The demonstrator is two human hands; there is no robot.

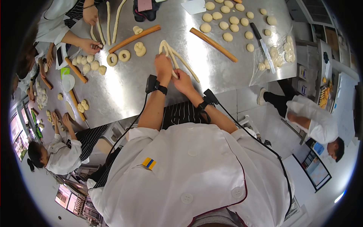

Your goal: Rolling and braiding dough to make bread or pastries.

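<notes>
Pale dough strands [181,59] lie on the steel table in front of me, joined at their far end and spreading towards me. My left hand [164,66] is closed over the left side of them, its back hiding part of the dough. Lower and to the right, my right hand [183,82] grips the near end of one strand between thumb and fingers. The outermost strand runs free to the right of both hands. Left of my hands rest a knotted dough piece [140,49] and two dough rings, one of them a near ring [124,56].
Wooden rolling pins lie left [124,44] and right [214,44]. A long knife [266,54] rests partly over plastic-wrapped dough [274,58], near several dough balls [234,20]. A co-worker's hands [90,46] handle dough ropes [108,22] at upper left. Another person [309,119] stands right.
</notes>
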